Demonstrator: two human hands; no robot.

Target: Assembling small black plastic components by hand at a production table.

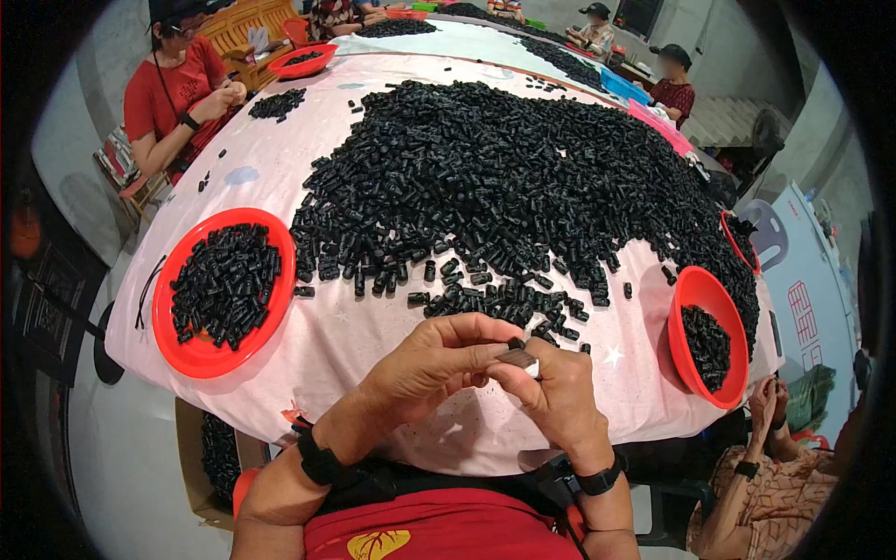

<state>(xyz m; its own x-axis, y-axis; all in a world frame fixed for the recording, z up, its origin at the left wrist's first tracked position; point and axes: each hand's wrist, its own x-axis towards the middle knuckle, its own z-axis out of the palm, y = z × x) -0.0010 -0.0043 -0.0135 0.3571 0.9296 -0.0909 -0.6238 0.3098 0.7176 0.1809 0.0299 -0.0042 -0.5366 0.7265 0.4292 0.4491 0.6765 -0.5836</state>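
Over the near edge of the pink tablecloth, my two hands meet. My left hand [425, 364] is closed, pinching a small black cylindrical part [515, 343] between thumb and fingertips. In my right hand [562, 387], also closed, is a small flat blade-like tool [515, 358], brownish grey with a white portion by the thumb. Its tip lies right by the black part; whether they touch I cannot tell. Just beyond my fingers lies a loose cluster of black parts [495, 301], joining a large heap of the same parts [504, 177].
A red basin [161, 303] of black parts stands left, a tilted red bowl [683, 359] right. Below the table's left edge is a cardboard box [191, 457] of parts. Co-workers sit around: one in red [182, 93] at far left, another's hands [767, 406] at near right.
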